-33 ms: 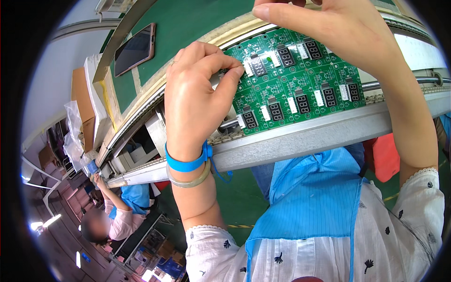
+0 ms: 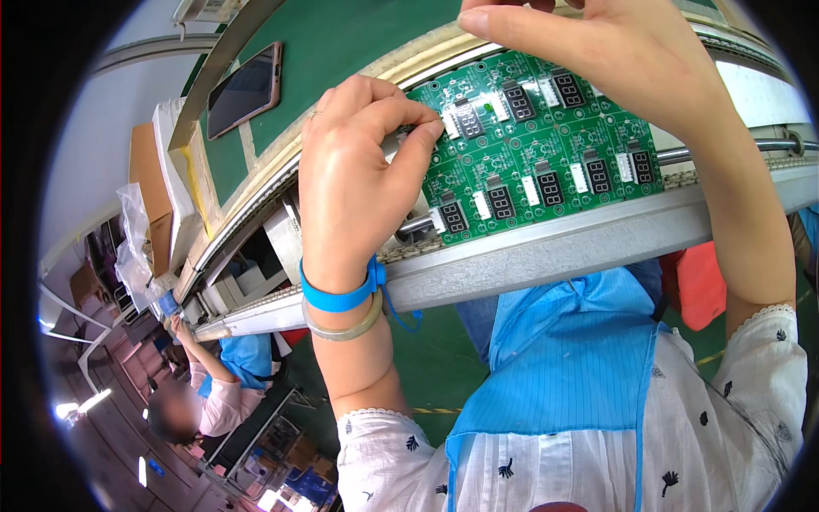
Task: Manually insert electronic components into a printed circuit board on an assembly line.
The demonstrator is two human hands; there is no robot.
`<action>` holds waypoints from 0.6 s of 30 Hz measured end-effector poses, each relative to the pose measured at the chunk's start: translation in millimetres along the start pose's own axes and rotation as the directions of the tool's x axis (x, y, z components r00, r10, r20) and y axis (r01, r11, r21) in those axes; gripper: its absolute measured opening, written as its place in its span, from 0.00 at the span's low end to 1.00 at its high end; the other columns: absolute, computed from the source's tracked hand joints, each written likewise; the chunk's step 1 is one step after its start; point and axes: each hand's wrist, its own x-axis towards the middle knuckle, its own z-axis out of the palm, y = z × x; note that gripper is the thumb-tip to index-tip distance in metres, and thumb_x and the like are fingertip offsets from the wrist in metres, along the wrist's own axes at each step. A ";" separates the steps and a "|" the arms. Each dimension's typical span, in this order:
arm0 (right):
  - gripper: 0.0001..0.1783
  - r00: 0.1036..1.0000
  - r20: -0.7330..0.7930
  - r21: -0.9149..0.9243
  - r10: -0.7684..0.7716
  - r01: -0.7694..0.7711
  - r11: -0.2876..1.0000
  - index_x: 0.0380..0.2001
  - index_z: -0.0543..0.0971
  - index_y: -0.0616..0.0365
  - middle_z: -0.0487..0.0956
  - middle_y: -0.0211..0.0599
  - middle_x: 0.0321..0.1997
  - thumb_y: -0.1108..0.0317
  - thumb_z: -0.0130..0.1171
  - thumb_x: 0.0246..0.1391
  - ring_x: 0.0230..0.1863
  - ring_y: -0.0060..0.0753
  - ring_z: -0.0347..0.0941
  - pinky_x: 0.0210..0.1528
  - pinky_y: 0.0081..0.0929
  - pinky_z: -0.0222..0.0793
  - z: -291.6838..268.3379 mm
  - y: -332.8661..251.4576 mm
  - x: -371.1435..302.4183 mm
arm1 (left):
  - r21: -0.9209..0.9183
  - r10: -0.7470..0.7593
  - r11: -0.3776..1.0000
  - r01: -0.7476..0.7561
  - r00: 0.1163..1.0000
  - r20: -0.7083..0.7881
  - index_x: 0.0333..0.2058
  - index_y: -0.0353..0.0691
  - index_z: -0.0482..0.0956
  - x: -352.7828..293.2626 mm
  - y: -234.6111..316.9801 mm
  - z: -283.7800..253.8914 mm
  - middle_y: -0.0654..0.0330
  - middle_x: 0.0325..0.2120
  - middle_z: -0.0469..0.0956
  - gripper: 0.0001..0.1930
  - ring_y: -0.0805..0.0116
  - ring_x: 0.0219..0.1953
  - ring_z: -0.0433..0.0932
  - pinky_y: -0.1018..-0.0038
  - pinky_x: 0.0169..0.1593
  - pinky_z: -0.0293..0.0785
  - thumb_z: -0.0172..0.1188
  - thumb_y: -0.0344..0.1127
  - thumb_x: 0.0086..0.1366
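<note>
A green printed circuit board panel (image 2: 512,154) lies across the rails, carrying two rows of black digit displays (image 2: 550,188) with white connectors (image 2: 531,190) beside them. My left hand (image 2: 363,149) is at the panel's left end, thumb and forefinger pinched together by an upper-row display; whatever sits between them is hidden. Over the upper right of the panel reaches my right hand (image 2: 631,60), its thumb stretched left past the far edge. The picture's top edge cuts off most of its other fingers. A blue wrist strap (image 2: 337,294) and a pale bangle (image 2: 343,328) circle my left wrist.
Metal rails (image 2: 546,256) with a chain run along both sides of the panel. Beyond them a phone (image 2: 246,90) rests on a green surface (image 2: 358,34). Cardboard (image 2: 152,188) and clear plastic (image 2: 130,239) stand at left. A co-worker (image 2: 209,392) sits farther down the line.
</note>
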 end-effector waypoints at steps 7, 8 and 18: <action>0.11 0.990 -0.006 0.079 0.143 -0.142 0.987 0.34 0.83 0.67 0.80 0.31 0.26 0.67 0.64 0.59 0.29 0.17 0.72 0.32 0.20 0.68 -5.3 -10.4 0.6 | -0.226 -0.011 0.974 -0.029 0.985 -0.171 0.32 0.36 0.87 5.1 -5.9 -2.8 0.57 0.32 0.80 0.04 0.61 0.36 0.79 0.70 0.41 0.75 0.69 0.26 0.57; 0.11 0.991 0.000 0.078 0.132 -0.132 0.988 0.34 0.83 0.67 0.80 0.31 0.26 0.67 0.64 0.59 0.29 0.17 0.72 0.32 0.20 0.68 -5.6 -6.9 3.5 | -0.242 -0.034 0.970 -0.023 0.973 -0.228 0.33 0.35 0.87 5.0 -7.8 -5.3 0.57 0.32 0.82 0.03 0.66 0.34 0.81 0.73 0.40 0.76 0.69 0.25 0.59; 0.10 0.890 0.003 -0.596 -0.456 0.368 0.713 0.35 0.85 0.66 0.85 0.46 0.32 0.69 0.63 0.55 0.33 0.39 0.82 0.39 0.34 0.77 -38.1 1.1 103.5 | 0.425 0.110 0.905 -0.025 0.978 -0.176 0.41 0.37 0.86 115.6 -66.4 -45.8 0.62 0.26 0.84 0.11 0.76 0.27 0.76 0.76 0.33 0.71 0.65 0.39 0.67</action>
